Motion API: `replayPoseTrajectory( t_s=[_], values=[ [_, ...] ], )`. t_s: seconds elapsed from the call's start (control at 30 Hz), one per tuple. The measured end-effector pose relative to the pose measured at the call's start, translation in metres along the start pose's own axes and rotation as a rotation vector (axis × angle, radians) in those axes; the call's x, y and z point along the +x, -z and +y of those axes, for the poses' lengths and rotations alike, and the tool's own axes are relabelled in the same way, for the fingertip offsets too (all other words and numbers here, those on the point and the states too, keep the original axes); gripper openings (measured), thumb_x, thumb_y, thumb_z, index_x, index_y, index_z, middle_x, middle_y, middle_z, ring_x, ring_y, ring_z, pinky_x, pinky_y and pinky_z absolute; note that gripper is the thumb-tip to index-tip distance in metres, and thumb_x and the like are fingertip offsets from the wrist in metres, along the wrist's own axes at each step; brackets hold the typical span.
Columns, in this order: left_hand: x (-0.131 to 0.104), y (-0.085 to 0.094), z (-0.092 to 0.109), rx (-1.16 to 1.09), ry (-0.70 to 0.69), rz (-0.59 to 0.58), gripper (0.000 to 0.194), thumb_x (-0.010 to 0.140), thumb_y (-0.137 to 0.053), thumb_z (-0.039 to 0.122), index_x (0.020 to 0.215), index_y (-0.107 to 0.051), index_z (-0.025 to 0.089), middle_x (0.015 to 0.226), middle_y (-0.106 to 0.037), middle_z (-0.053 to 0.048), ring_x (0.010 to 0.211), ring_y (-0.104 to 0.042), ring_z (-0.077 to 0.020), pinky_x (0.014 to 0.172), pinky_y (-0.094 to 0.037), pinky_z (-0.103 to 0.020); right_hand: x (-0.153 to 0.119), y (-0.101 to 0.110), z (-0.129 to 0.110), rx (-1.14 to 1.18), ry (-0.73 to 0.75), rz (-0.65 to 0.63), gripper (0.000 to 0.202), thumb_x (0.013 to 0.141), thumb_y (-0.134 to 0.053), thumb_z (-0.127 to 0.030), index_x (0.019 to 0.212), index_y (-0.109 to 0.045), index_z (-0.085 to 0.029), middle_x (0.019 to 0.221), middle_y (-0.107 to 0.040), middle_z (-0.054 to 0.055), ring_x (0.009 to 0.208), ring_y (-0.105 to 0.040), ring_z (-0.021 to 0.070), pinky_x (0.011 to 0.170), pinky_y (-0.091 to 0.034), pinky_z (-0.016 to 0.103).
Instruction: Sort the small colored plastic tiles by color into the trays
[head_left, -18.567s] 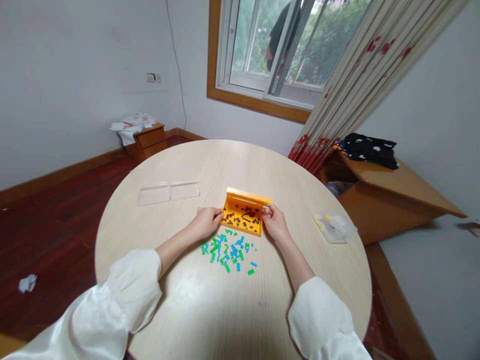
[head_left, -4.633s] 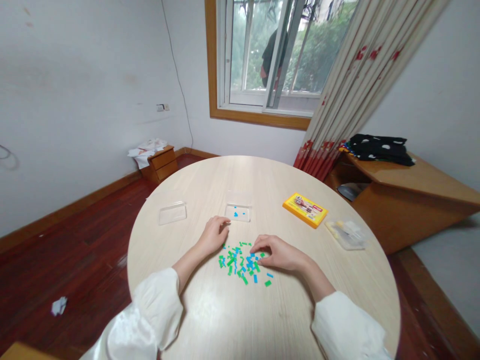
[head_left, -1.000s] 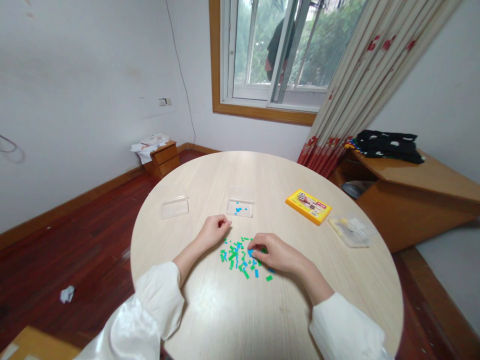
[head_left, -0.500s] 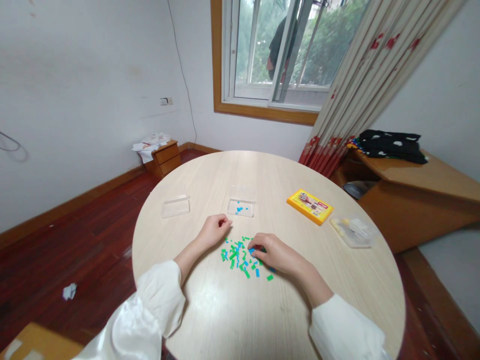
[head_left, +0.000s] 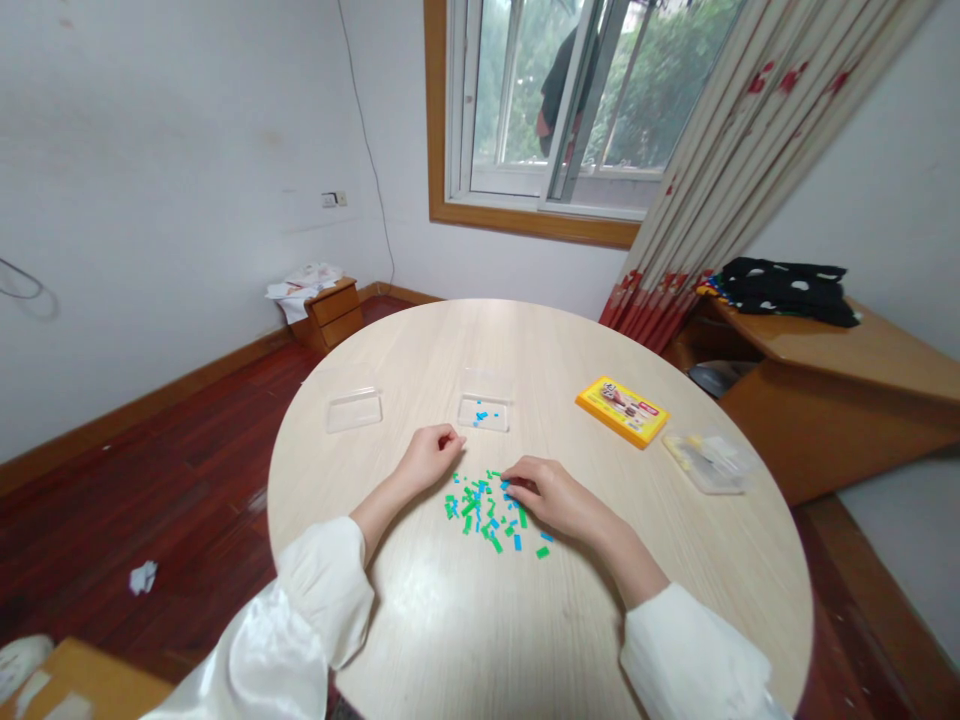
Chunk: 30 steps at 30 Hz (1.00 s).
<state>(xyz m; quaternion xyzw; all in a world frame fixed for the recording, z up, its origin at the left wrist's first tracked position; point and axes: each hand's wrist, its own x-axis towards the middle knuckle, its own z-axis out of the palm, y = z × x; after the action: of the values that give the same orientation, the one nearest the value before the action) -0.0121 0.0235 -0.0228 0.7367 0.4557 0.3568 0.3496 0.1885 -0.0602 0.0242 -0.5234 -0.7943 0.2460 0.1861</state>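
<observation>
A loose pile of small green and blue building bricks lies on the round wooden table. My right hand is at the pile's right side, thumb and fingertips pinched around a small blue brick. My left hand rests closed, beyond the pile's left edge and just short of a clear plastic box. Whatever its fingers may hold is hidden. Several blue bricks lie inside that box, whose lid stands open at the back.
Another clear box stands open at the left. To the right are a yellow flat box and a clear case with pale yellow pieces. A wooden desk with dark cloth is beyond the table's right side.
My right hand has lifted slightly away from the pile, with the blue brick at its fingertips. My left hand stays in place. The whole view has shifted a little.
</observation>
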Motion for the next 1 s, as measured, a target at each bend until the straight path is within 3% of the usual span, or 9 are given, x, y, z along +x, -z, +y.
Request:
replayPoseTrajectory(
  t_s=[0.1, 0.57, 1.0],
  values=[
    [0.0, 0.001, 0.001, 0.003, -0.002, -0.011, 0.028, 0.077, -0.048, 0.034, 0.057, -0.05, 0.015, 0.05, -0.046, 0.003, 0.051, -0.042, -0.011, 0.05, -0.03, -0.023, 0.0, -0.001, 0.0, 0.016, 0.013, -0.027, 0.019, 0.078, -0.061, -0.017, 0.095, -0.069, -0.016, 0.091, -0.066, 0.008, 0.084, -0.06, 0.0178, 0.078, -0.045, 0.029],
    [0.0, 0.0, 0.001, 0.013, 0.006, -0.016, 0.027, 0.076, -0.049, 0.033, 0.056, -0.05, 0.016, 0.049, -0.047, 0.003, 0.051, -0.042, -0.0112, 0.051, -0.03, -0.023, 0.004, -0.006, -0.002, -0.025, -0.055, 0.006, 0.024, 0.075, -0.054, -0.005, 0.092, -0.069, -0.014, 0.088, -0.066, 0.009, 0.079, -0.06, 0.0168, 0.075, -0.045, 0.027],
    [-0.002, 0.0, 0.004, 0.003, 0.013, -0.029, 0.028, 0.076, -0.048, 0.035, 0.056, -0.048, 0.016, 0.05, -0.046, 0.003, 0.051, -0.041, -0.0113, 0.051, -0.03, -0.023, 0.005, -0.01, -0.003, -0.108, -0.069, 0.003, 0.02, 0.082, -0.052, -0.007, 0.095, -0.067, -0.011, 0.093, -0.065, 0.012, 0.088, -0.06, 0.0192, 0.084, -0.044, 0.029]
  ],
)
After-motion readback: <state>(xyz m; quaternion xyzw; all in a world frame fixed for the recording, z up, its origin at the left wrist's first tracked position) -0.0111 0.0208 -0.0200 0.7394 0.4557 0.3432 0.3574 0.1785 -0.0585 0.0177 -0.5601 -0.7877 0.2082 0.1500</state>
